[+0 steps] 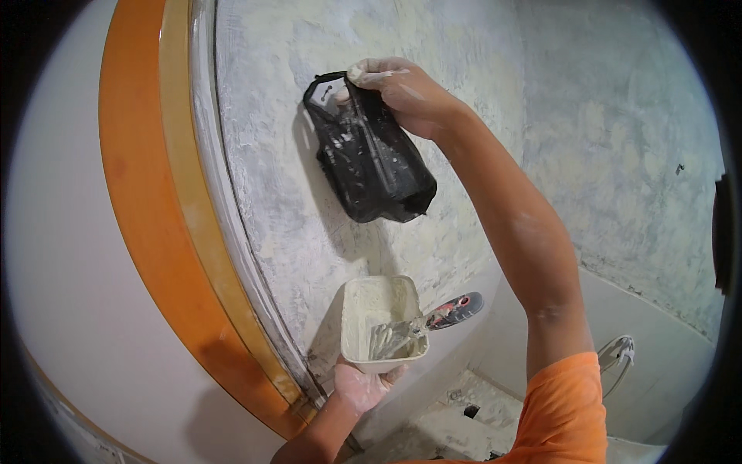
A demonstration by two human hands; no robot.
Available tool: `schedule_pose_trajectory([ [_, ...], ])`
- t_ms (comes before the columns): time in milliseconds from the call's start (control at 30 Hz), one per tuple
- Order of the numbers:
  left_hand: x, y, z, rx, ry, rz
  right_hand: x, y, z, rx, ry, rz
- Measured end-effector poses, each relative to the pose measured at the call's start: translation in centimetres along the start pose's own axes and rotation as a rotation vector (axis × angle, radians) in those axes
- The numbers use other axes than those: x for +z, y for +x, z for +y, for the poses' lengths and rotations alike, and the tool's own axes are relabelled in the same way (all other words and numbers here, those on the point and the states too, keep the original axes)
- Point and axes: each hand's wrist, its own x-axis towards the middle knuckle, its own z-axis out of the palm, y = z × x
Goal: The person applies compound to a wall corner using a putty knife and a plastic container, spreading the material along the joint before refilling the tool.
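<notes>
At upper centre, a black bag (380, 166) is pinched by its top edge in my right hand (398, 87); below it, my left hand (362, 388) grips a tub (356, 313) from beneath, a scraper (453, 310) leaning in it; behind, a smeared wall (270, 69).

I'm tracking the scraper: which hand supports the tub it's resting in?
The left hand, lower in the view, under the cream tub with the scraper in it; the right hand, higher up, grips a black bag.

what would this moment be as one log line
left hand: holds off-white tub; putty knife: blade in tub; right hand: holds black bag at top
</notes>
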Motion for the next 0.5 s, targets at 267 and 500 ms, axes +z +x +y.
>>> schedule_pose_trajectory([
  [267,-1.3,1.2,0.3,-0.05,-0.096,-0.036,-3.4,-1.3,2.0,0.021,-0.073,0.111],
  [500,-2.8,1.8,0.6,-0.101,-0.178,-0.08,-9.2,-1.1,3.6,0.007,-0.104,0.2],
])
